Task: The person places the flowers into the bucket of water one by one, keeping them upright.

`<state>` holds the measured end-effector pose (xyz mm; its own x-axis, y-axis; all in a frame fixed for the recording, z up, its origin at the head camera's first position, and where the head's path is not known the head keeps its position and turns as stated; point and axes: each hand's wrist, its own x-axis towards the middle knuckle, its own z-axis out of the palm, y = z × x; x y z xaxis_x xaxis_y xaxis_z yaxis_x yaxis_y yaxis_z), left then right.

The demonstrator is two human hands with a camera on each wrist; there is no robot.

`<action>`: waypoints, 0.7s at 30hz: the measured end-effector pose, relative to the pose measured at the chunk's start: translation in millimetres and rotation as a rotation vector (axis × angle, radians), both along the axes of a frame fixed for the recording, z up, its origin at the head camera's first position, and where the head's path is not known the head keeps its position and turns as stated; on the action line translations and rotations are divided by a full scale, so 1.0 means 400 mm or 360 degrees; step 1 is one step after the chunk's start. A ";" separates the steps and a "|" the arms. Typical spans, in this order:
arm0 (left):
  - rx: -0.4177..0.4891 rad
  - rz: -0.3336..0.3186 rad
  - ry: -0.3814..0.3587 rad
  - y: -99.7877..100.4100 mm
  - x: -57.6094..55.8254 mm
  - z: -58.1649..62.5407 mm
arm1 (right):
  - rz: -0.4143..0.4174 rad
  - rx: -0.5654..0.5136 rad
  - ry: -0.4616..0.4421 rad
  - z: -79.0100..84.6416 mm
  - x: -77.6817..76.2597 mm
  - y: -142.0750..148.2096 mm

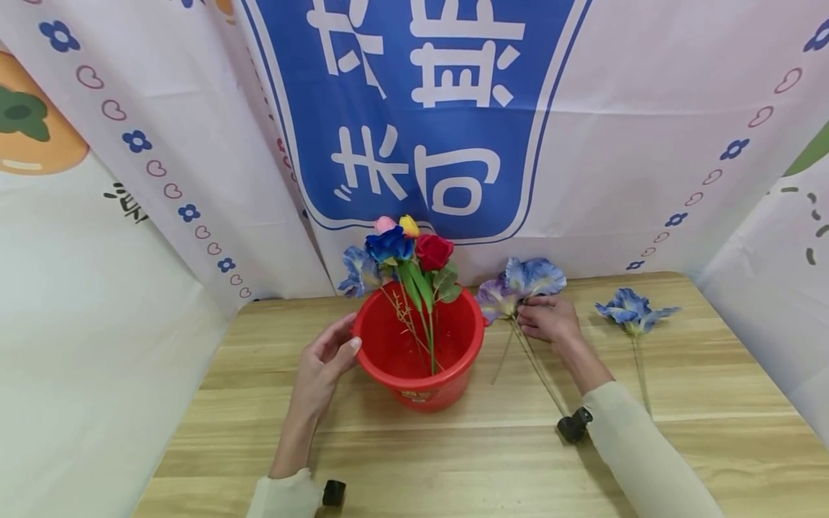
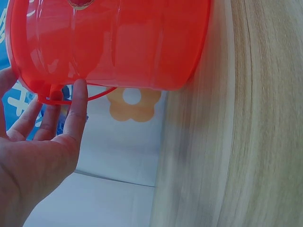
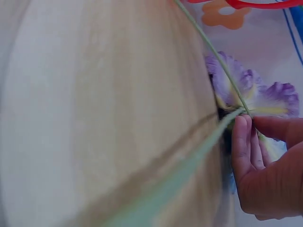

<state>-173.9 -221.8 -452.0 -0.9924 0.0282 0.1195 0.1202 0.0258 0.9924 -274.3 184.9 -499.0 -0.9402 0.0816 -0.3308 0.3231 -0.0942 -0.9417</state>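
Note:
My left hand (image 1: 327, 360) is at the left side of a red bucket (image 1: 421, 396), its fairly straight fingers (image 2: 75, 113) touching the wall and rim by the handle lug. Inside the bucket stand artificial flowers: a blue rose (image 1: 390, 245), a red rose (image 1: 435, 252), a pink and a yellow tulip (image 1: 409, 226), and a pale blue flower (image 1: 360, 272). To the right of the bucket, my right hand (image 1: 549, 319) pinches an artificial iris by its stem just below the bloom. Purple (image 1: 497, 298) and blue (image 1: 535, 276) iris blooms overlap there, their two stems crossing at my fingertips.
Another blue iris (image 1: 635, 311) lies at the right on the wooden table (image 1: 492, 467), its stem toward the front. A white printed cloth (image 1: 615, 180) with a blue panel hangs behind the table's back edge.

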 end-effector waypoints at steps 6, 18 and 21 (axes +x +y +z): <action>0.0006 0.0004 -0.0006 0.001 0.002 0.004 | -0.0055 0.0014 0.0101 0.048 0.016 0.025; 0.0021 0.0006 0.0002 0.002 0.003 0.002 | -0.0055 -0.0038 0.0317 0.188 0.105 0.049; 0.0039 0.0002 0.0003 0.003 0.003 0.003 | -0.0058 -0.0034 0.0392 0.222 0.122 0.045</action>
<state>-172.9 -220.7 -450.9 -0.9922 0.0239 0.1220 0.1220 0.0017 0.9925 -225.6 203.0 -410.2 -0.9892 0.1123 -0.0939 0.0800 -0.1226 -0.9892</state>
